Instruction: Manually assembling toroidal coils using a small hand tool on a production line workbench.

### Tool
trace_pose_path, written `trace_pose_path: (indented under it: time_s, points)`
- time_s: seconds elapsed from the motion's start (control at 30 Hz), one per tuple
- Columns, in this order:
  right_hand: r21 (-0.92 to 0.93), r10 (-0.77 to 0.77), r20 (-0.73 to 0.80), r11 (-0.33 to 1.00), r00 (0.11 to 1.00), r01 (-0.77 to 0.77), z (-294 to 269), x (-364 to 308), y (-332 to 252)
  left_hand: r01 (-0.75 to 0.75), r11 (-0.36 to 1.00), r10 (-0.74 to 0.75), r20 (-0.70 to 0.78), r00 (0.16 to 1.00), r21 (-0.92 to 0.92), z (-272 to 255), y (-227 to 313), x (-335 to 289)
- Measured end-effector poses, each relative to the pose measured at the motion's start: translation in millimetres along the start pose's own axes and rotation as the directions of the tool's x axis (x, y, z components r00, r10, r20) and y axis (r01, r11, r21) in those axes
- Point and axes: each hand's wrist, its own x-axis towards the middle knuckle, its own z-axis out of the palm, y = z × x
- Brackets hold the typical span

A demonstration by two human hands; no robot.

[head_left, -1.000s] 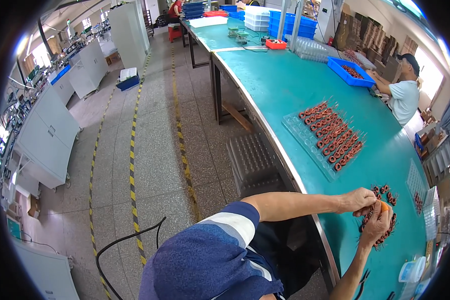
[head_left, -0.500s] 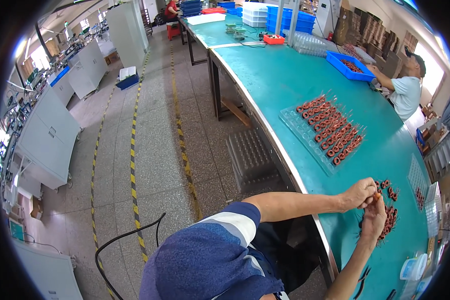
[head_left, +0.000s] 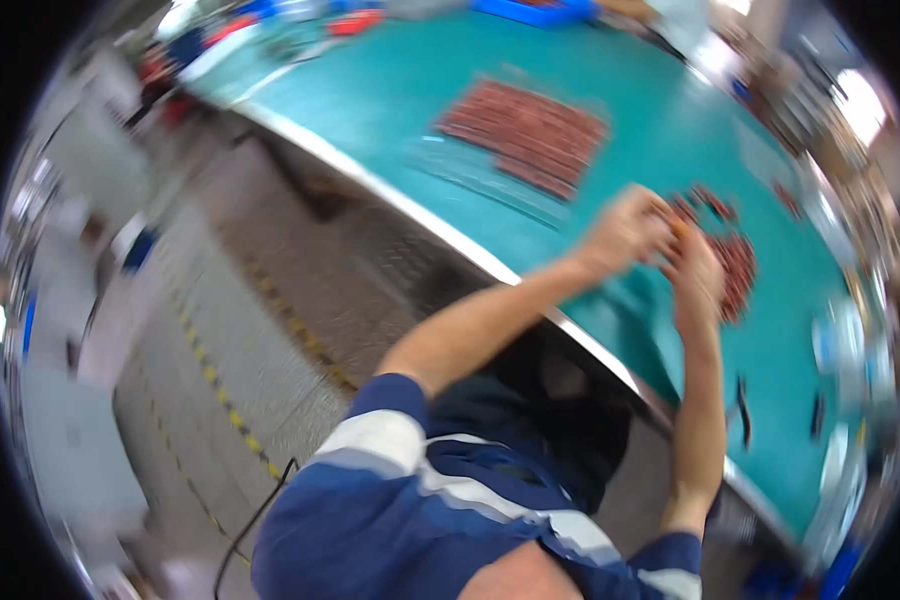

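Observation:
My left hand (head_left: 628, 236) and my right hand (head_left: 698, 275) meet above the green table (head_left: 370, 120), fingertips pinched together. A small orange spot shows between them; blur hides what it is. Just right of my right hand lies a pile of reddish copper-wound ring coils (head_left: 738, 278). Several loose coils (head_left: 712, 203) lie beyond my fingertips. Farther off, a clear plastic tray (head_left: 470, 178) holds rows of the same coils, with part of its near-left side unfilled.
Black-handled pliers (head_left: 743, 412) and another dark tool (head_left: 818, 415) lie at the right. A blurred clear tub (head_left: 838, 335) stands by the right edge. A blue bin (head_left: 535, 12) sits at the far side. The table's white front edge (head_left: 460, 243) runs under my left forearm.
The whole view has swung right, so the table, tray and hands appear farther left and higher. My hands remain together beside the coil pile.

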Motion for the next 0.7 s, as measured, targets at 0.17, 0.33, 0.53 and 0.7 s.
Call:
trace_pose_path:
  time_s: [0.17,0.33,0.53,0.7]
  points:
    - [0.100,-0.038,0.142,0.995,0.989,0.024,-22.9,9.0,12.3,0.045,0.994,-0.035,0.093,0.995,-0.102,9.2,-8.3,7.7]
    - [0.072,-0.076,0.062,0.995,0.995,0.072,-26.2,10.7,21.0,0.050,0.995,-0.039,0.130,0.991,-0.086,14.6,-13.1,6.6]
    - [-0.697,-0.470,-0.105,0.664,0.877,0.273,-5.2,-17.1,5.2,-0.028,0.962,0.030,-0.002,1.000,0.272,9.0,-14.1,-10.9]
    - [-0.234,-0.236,-0.124,0.951,0.964,0.203,-27.6,-13.1,15.7,-0.098,0.973,0.104,-0.020,0.994,0.209,20.4,-5.5,-23.8]
